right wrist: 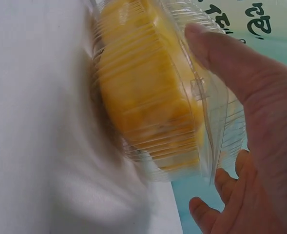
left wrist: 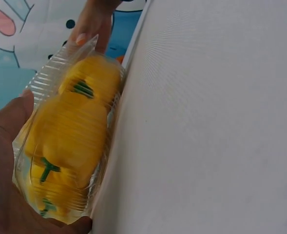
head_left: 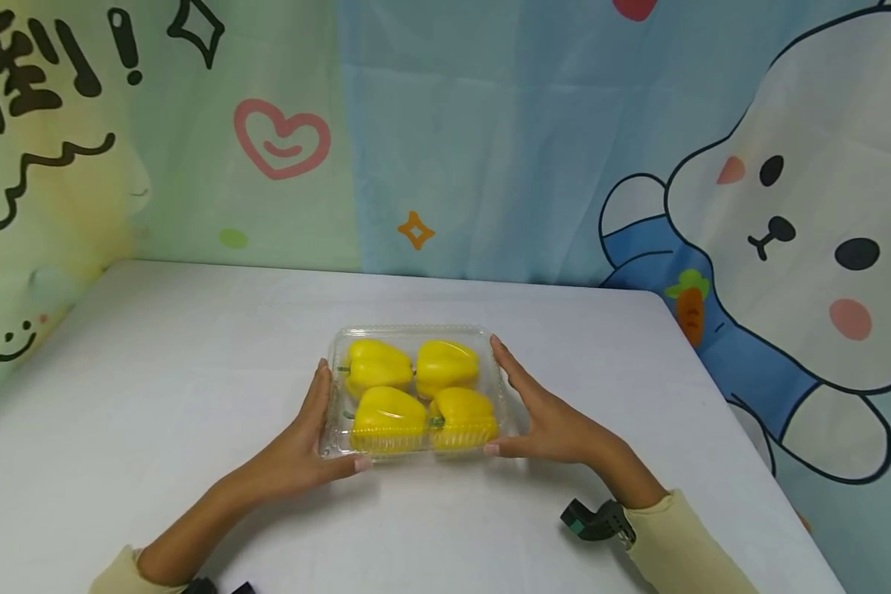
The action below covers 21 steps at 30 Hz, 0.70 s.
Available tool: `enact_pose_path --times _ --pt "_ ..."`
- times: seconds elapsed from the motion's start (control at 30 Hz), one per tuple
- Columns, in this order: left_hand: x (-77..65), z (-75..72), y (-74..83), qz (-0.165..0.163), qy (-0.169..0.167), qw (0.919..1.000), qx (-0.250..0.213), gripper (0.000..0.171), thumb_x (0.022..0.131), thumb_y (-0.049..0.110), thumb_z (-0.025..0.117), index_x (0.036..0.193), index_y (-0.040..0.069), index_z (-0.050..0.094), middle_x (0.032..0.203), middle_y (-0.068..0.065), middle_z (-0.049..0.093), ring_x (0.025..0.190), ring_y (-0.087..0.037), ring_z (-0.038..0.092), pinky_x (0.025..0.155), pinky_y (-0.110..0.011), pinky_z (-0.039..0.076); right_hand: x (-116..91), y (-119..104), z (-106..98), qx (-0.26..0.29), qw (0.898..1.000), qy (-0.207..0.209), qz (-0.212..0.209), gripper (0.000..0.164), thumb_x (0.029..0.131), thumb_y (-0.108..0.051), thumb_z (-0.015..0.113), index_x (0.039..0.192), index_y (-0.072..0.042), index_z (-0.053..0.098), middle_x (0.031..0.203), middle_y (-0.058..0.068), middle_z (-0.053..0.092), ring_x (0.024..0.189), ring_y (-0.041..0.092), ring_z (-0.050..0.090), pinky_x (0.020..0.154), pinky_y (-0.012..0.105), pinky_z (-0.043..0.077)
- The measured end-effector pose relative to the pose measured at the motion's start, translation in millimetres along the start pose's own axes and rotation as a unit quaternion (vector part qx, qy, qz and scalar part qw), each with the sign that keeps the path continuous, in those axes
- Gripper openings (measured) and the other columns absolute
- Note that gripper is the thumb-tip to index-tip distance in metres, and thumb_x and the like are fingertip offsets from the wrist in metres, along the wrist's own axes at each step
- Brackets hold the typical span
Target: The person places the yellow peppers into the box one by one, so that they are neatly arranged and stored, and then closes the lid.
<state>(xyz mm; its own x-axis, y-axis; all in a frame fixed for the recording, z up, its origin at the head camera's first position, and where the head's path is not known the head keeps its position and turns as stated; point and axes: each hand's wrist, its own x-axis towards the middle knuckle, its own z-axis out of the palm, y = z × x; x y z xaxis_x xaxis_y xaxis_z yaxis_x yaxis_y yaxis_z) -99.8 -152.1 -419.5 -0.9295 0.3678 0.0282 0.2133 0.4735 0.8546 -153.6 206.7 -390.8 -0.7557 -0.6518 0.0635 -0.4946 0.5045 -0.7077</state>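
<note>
A clear plastic clamshell box [head_left: 416, 332] holds several yellow bell peppers [head_left: 381, 365] with green stems. Its lid looks closed over them. My left hand [head_left: 297, 455] grips the box's left end, fingers along the side and thumb at the front corner. At the opposite end my right hand [head_left: 553, 425] holds it the same way, fingertips by the back corner, thumb at the front. In the right wrist view the thumb [right wrist: 231, 63] lies along the box's rim, beside a small clasp tab. I cannot tell whether the box's base touches the table.
The box is near the middle of a white-covered table [head_left: 193, 355]. Behind the table hangs a cartoon-printed curtain [head_left: 490, 165]. A black wrist camera [head_left: 597, 521] is strapped on the right wrist, by the beige sleeve [head_left: 683, 544].
</note>
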Motion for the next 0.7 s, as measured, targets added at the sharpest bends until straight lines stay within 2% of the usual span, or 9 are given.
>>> enact_pose_path --times 0.1,0.23,0.4,0.47,0.57,0.7 --pt "-0.6 0.1 -0.7 0.001 0.003 1.0000 0.004 0.122 0.083 0.046 0.075 0.152 0.014 -0.021 0.158 -0.010 -0.023 0.144 -0.028 -0.015 0.110 -0.062 0.007 0.7 0.4 1.6 0.009 1.000 0.006 0.012 0.123 0.075 -0.041 0.084 0.156 -0.032 -0.009 0.161 -0.010 -0.010 0.146 0.020 0.009 0.113 0.050 0.019" --pt "-2.1 -0.3 -1.0 -0.005 0.007 1.0000 0.002 0.120 0.084 0.047 0.073 0.153 0.016 -0.020 0.159 -0.008 -0.022 0.145 -0.026 -0.013 0.111 -0.061 0.008 1.9 1.8 4.1 0.010 1.000 0.007 0.024 0.125 0.074 -0.042 0.084 0.155 -0.033 -0.010 0.160 -0.011 -0.014 0.146 0.023 0.005 0.112 0.056 0.017" --pt "-3.3 0.0 -2.5 -0.009 0.010 0.9999 -0.006 0.120 0.083 0.047 0.073 0.153 0.019 -0.020 0.159 -0.008 -0.020 0.145 -0.028 -0.011 0.110 -0.062 0.009 0.9 5.3 6.5 0.023 0.998 -0.004 0.058 0.119 0.077 -0.041 0.082 0.157 -0.025 -0.005 0.160 -0.003 -0.018 0.146 0.031 0.000 0.109 0.062 0.019" --pt "-2.9 0.5 -3.1 -0.005 0.014 0.9999 -0.008 0.119 0.084 0.045 0.073 0.153 0.019 -0.020 0.159 -0.008 -0.019 0.145 -0.030 -0.010 0.110 -0.063 0.008 0.3 6.4 6.3 0.023 0.998 -0.006 0.066 0.114 0.079 -0.041 0.080 0.158 -0.020 0.000 0.161 0.005 -0.012 0.145 0.037 0.002 0.107 0.065 0.020" --pt "-1.9 1.5 -2.7 -0.004 0.018 0.9998 -0.010 0.120 0.084 0.045 0.074 0.152 0.021 -0.022 0.159 -0.009 -0.019 0.145 -0.029 -0.010 0.110 -0.061 0.009 -0.6 7.4 5.1 0.022 0.997 -0.006 0.077 0.109 0.081 -0.041 0.079 0.158 -0.018 0.005 0.160 0.014 0.004 0.143 0.040 0.015 0.106 0.063 0.025" --pt "-2.9 -1.5 1.0 -0.031 0.015 0.9993 -0.014 0.122 0.083 0.050 0.074 0.151 0.023 -0.024 0.160 -0.009 -0.016 0.145 -0.029 -0.006 0.111 -0.059 0.010 0.0 6.8 4.5 0.029 0.996 -0.005 0.087 0.106 0.081 -0.040 0.079 0.158 -0.020 0.009 0.150 0.016 0.029 0.132 0.034 0.037 0.104 0.053 0.038"
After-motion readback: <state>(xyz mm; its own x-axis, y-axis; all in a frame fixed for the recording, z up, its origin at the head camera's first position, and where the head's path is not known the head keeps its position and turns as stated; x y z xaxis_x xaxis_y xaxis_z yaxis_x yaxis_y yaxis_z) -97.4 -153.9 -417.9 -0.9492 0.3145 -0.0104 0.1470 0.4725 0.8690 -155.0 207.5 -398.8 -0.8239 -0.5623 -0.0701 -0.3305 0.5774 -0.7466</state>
